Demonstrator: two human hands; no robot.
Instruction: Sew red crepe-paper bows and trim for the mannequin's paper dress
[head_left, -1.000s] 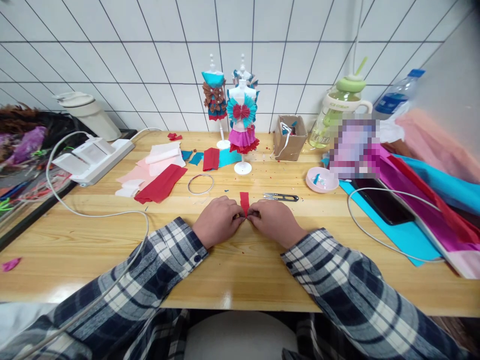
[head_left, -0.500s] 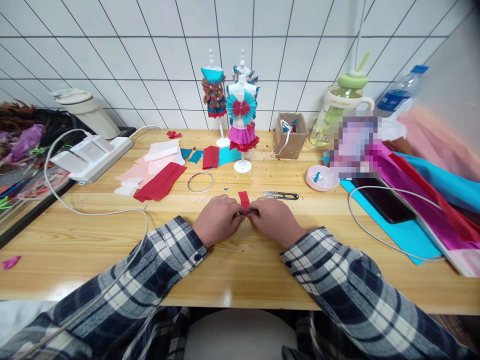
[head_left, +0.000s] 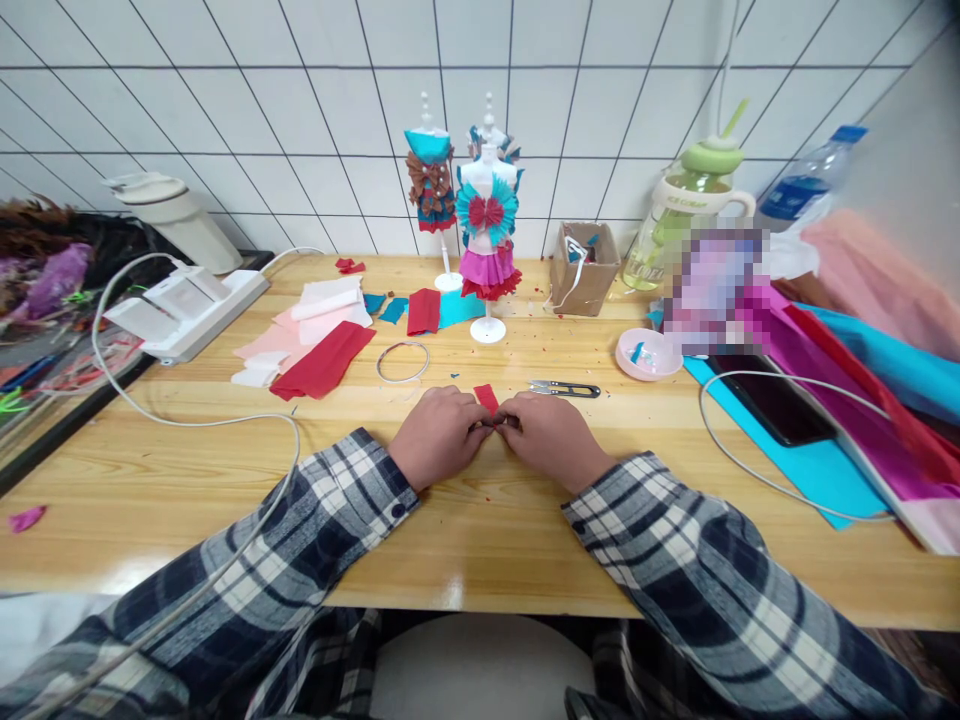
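Between my two hands a small red crepe paper strip (head_left: 486, 398) is pinched at its near end, its far end pointing away from me. My left hand (head_left: 441, 438) grips it between thumb and fingertips. My right hand (head_left: 553, 440) pinches the same end from the other side, the fingertips of both hands almost meeting. The exact fold under the fingers is hidden. Just beyond my right hand lies a pair of thread snips (head_left: 564, 389) with dark handles. A ring of thin wire (head_left: 403, 362) rests beyond my left hand.
Mini dress forms (head_left: 488, 270) in paper outfits stand at the back. Red paper (head_left: 322, 362) and pink sheets lie left, near a power strip (head_left: 202, 315). A small cardboard box (head_left: 585, 275), a pink bowl (head_left: 649, 356), a phone (head_left: 787, 405) and a white cable (head_left: 720, 445) are right.
The red strip's far end has tilted a little to the left and shows shorter above the fingers. Both hands stay pinched on it in nearly the same place.
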